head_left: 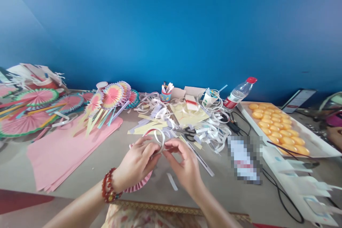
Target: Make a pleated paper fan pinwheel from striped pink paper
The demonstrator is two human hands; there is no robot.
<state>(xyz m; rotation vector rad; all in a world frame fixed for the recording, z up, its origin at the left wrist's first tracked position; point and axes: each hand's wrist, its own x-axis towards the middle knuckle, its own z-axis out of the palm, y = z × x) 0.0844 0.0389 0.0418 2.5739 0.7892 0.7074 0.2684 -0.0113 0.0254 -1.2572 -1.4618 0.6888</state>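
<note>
Both hands meet over the table's near middle. My left hand (141, 158), with red bead bracelets at its wrist, is closed around a curled white paper strip (162, 139). My right hand (184, 164) pinches the same looped strip from the other side, thumb and forefinger together. Under my left hand a pink pleated paper rosette (140, 184) shows partly; the rest is hidden. A short white paper strip (172, 181) lies beside my right hand. Just behind are black-handled scissors (190, 134) and a long thin metal-looking tool (201, 160).
Pink paper sheets (72, 153) and finished-looking paper rosettes (113, 95) lie left. Loose paper curls (212, 131) spread across the back. A tilted bottle (239, 92) leans near the blue wall. At right are a tray (324, 146) of orange rounded objects, a power strip (296, 181) and cables.
</note>
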